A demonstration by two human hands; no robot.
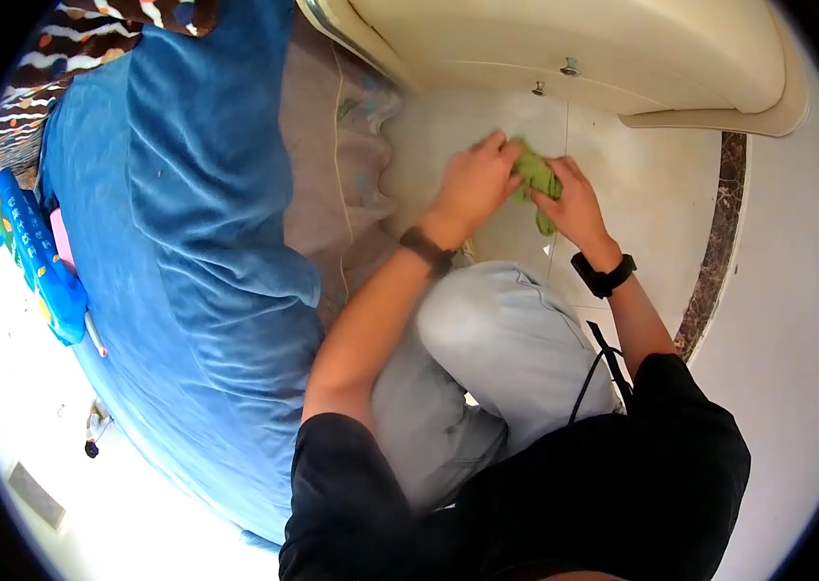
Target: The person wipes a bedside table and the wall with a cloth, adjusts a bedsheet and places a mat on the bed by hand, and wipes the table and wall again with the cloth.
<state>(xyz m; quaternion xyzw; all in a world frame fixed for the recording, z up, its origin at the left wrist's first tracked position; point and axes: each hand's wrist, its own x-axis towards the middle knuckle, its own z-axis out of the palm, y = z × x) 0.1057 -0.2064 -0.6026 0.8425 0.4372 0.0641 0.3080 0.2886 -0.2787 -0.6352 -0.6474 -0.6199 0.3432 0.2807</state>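
Note:
Between my two hands is a crumpled green cloth [535,172], held above the pale tiled floor [622,213]. My left hand [480,176] is closed on the cloth's left end, its fingertips partly hidden. On the other side my right hand [579,203] grips the right end, thumb and fingers pinched on the fabric. One end of the cloth hangs down below the right thumb. Dark bands sit on both wrists. My bent knee [482,310] in light grey trousers is just below the hands.
A cream cabinet [564,39] with small knobs stands ahead. To the left is a bed with a blue blanket [206,194] and a greyish bed skirt [322,165]. A blue packet [42,261] lies on the bed. Along the right runs a white wall [777,290] with a dark marble strip [719,232].

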